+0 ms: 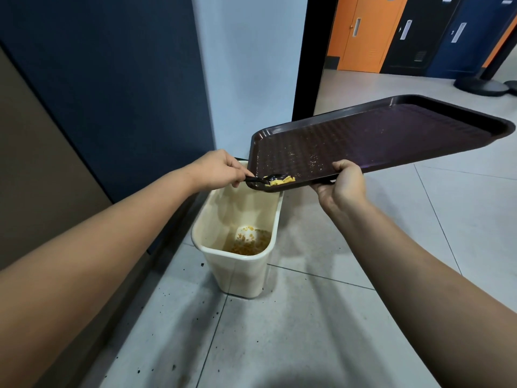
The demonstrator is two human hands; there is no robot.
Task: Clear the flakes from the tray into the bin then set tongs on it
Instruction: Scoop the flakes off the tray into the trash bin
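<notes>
My right hand grips the tray tilted over the bin, while my left hand pinches the spoon touching the flakes at its low corner.

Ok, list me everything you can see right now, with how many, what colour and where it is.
tray: one, dark brown, held tilted with its low corner over the bin
flakes: a small pile, yellow, at the tray's low corner; more lie in the bottom of the bin
spoon: one, black, its bowl against the pile of flakes
bin: one, cream, on the floor under the tray's corner
floor: grey tiles, dark specks near the bin
lockers: several, orange, black and blue, far right background
left hand: pinches the spoon's handle
right hand: grips the tray's near edge
</notes>
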